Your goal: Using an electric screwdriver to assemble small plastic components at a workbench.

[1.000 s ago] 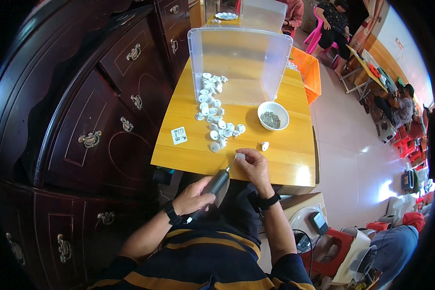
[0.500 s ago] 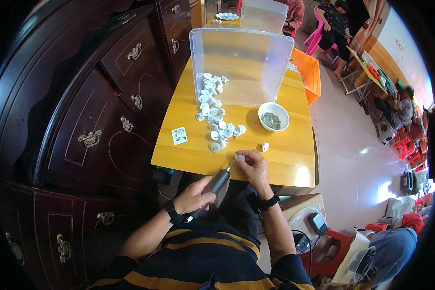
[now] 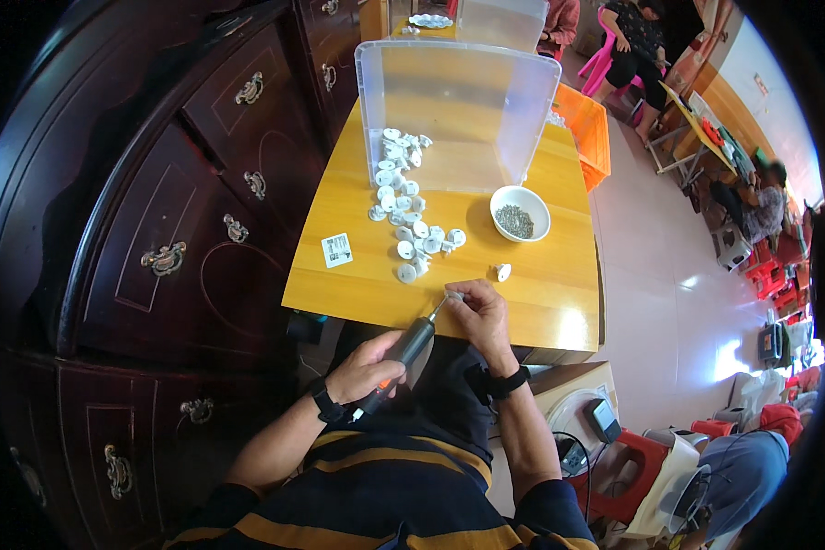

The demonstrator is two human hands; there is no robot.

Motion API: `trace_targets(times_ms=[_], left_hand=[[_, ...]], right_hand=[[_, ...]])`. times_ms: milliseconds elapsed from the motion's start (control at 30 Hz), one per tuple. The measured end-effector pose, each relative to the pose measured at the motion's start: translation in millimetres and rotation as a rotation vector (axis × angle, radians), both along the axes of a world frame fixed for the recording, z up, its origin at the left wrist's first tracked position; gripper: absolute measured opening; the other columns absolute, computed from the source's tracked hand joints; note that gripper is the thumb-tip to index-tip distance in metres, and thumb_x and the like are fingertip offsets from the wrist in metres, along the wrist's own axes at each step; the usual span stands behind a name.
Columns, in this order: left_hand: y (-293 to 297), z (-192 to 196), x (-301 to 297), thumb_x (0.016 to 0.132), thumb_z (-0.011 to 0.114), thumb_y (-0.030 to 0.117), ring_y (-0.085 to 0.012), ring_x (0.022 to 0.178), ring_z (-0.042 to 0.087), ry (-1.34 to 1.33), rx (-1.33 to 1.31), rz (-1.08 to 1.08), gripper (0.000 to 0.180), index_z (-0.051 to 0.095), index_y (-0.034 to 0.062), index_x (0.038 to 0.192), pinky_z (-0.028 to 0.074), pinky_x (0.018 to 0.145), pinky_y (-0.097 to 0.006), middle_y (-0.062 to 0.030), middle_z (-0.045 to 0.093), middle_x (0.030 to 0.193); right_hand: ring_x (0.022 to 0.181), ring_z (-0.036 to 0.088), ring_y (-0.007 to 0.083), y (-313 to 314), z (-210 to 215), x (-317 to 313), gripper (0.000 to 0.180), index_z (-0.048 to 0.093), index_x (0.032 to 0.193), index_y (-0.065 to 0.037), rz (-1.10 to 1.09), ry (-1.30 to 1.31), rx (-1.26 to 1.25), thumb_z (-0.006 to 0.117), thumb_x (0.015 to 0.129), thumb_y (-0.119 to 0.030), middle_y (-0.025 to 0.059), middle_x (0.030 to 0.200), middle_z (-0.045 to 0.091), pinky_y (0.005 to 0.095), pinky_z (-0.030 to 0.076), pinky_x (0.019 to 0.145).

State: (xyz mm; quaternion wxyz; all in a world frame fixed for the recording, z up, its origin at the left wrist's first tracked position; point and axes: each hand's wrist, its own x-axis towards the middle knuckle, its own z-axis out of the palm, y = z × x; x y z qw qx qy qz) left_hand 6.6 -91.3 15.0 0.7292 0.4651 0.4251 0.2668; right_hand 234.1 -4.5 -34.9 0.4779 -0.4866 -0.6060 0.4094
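Observation:
My left hand (image 3: 368, 368) is wrapped round a dark electric screwdriver (image 3: 412, 343), its thin bit slanting up to the right. The tip of the bit meets a small white plastic part (image 3: 454, 298) pinched in the fingers of my right hand (image 3: 482, 316). My fingers cover most of that part. Just beyond my right hand a single white round part (image 3: 502, 272) lies on its own. Several more such white parts (image 3: 406, 247) are heaped in a loose trail up the table. A white bowl (image 3: 520, 191) of small metal screws (image 3: 513, 221) stands to the right of the trail.
A clear plastic bin (image 3: 458, 101) stands on its side on the yellow wooden table (image 3: 545, 302). At the table's left lies a printed card (image 3: 336, 250). Dark drawers (image 3: 156, 229) line the left. An orange crate (image 3: 582, 137) is beyond the table's right edge. Other people sit farther off.
The view has shifted slightly, so the table's things sit a little higher in it. Both hands keep their holds, with the bit still at the white part.

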Motion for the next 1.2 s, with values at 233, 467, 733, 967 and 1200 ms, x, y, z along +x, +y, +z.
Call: trace_targets(times_ms=[233, 467, 733, 967, 1200], left_hand=[[2, 3, 0, 0.090, 0.054, 0.011, -0.0107, 0.063, 0.060, -0.009, -0.042, 0.034, 0.051, 0.044, 0.0018, 0.138, 0.051, 0.059, -0.025, -0.0044, 0.060, 0.082], [4, 5, -1, 0.092, 0.053, 0.011, -0.0114, 0.066, 0.062, 0.006, -0.036, -0.016, 0.054, 0.039, 0.0025, 0.143, 0.053, 0.060, -0.025, -0.0054, 0.061, 0.085], [5, 7, 2, 0.090, 0.054, 0.016, -0.0112, 0.063, 0.061, 0.018, -0.010, 0.003, 0.059, 0.039, 0.0044, 0.146, 0.052, 0.059, -0.025, -0.0049, 0.059, 0.081], [7, 8, 3, 0.090, 0.054, 0.015, -0.0112, 0.063, 0.061, 0.020, -0.010, -0.007, 0.059, 0.039, 0.0040, 0.145, 0.052, 0.059, -0.025, -0.0051, 0.059, 0.082], [10, 8, 3, 0.092, 0.054, 0.013, -0.0122, 0.065, 0.061, 0.020, 0.003, -0.023, 0.056, 0.038, 0.0028, 0.145, 0.053, 0.059, -0.025, -0.0056, 0.059, 0.084]], right_hand=[[0.068, 0.056, 0.0096, -1, -1, 1, 0.018, 0.072, 0.098, -0.003, -0.001, 0.036, -0.012, 0.073, 0.081, 0.002, 0.0036, 0.082, 0.060, 0.0234, 0.048, 0.063], [0.068, 0.056, 0.0092, 0, 0, 1, 0.018, 0.072, 0.098, -0.003, -0.001, 0.051, -0.022, 0.073, 0.081, 0.002, 0.0030, 0.083, 0.060, 0.0233, 0.047, 0.063], [0.067, 0.055, 0.0094, 0, -2, 3, 0.019, 0.073, 0.099, -0.003, 0.004, 0.070, -0.030, 0.074, 0.081, 0.001, 0.0039, 0.085, 0.062, 0.0232, 0.047, 0.062], [0.067, 0.056, 0.0101, 0, -1, 3, 0.019, 0.073, 0.099, -0.004, 0.003, 0.076, -0.039, 0.073, 0.080, 0.002, 0.0044, 0.086, 0.061, 0.0235, 0.047, 0.062], [0.066, 0.053, 0.0111, 1, -5, 1, 0.019, 0.073, 0.098, -0.004, -0.015, 0.055, -0.015, 0.073, 0.080, 0.002, 0.0043, 0.082, 0.059, 0.0245, 0.046, 0.061]])
